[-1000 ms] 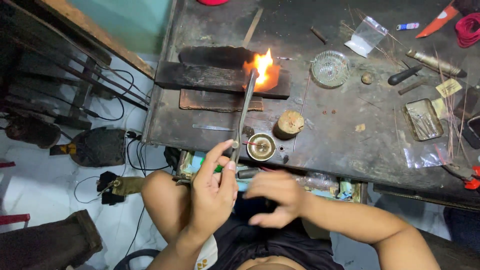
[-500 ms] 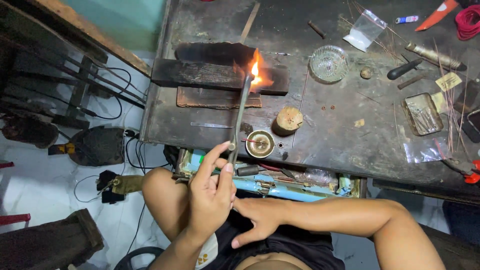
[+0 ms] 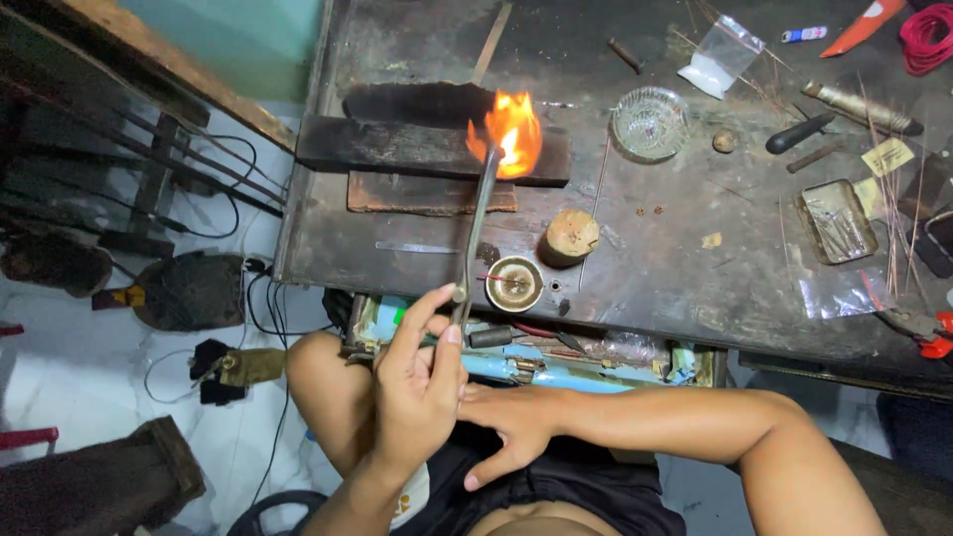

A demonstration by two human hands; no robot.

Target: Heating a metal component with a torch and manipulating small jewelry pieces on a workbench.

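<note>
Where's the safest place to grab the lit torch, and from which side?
Grip the torch at its near, lower end, where the left hand pinches it now, coming from the bench's front edge. The tube is long and thin and slants away toward the dark block, with the flame at its far tip, so the near end probably stays coolest.

Left hand: the left hand (image 3: 417, 382) grips a thin metal torch (image 3: 475, 233) by its lower end.
Flame: an orange flame (image 3: 509, 134) burns at the tip, over a charred block (image 3: 397, 147).
Right hand: the right hand (image 3: 511, 425) rests flat in the lap, fingers spread.
Bench: a dark bench (image 3: 675, 258) holds a small tin (image 3: 514, 284), a wooden stub (image 3: 570, 236) and a glass dish (image 3: 650, 122).
</note>
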